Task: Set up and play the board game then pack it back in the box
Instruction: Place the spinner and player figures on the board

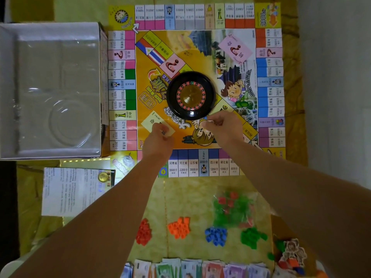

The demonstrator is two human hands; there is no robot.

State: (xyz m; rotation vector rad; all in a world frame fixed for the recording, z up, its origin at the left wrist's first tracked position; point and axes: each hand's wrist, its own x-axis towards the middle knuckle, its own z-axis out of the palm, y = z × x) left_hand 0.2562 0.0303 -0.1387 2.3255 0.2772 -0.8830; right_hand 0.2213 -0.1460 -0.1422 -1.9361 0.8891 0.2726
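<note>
The game board [269, 77] lies flat on the yellow-covered table [200, 197], and the black roulette wheel [191, 95] sits in the middle of it. Both of the person's arms reach over the near edge of the board.

The left hand [158, 137] is down on the stack of yellow cards [150, 121] just left of the wheel, fingers curled over the stack's near corner and gripping it. The right hand [222, 125] is just beside the wheel's near rim, thumb and forefinger drawn close together. I cannot tell whether there is something small between them.

A stack of pink cards [234, 49] rests on the far right part of the board's centre. To the left of the board stands the open box [50, 89], with a clear plastic insert showing inside. A printed sheet [66, 191] lies nearer the person, with a gold disc [103, 176] at its corner.

On the near side of the board there are 4 small heaps of plastic pieces: red [143, 231], orange [179, 227], blue [215, 235] and green [252, 236]. A clear bag [233, 209] of green and red pieces lies behind them. Paper money [196, 267] runs in a row along the nearest edge.
</note>
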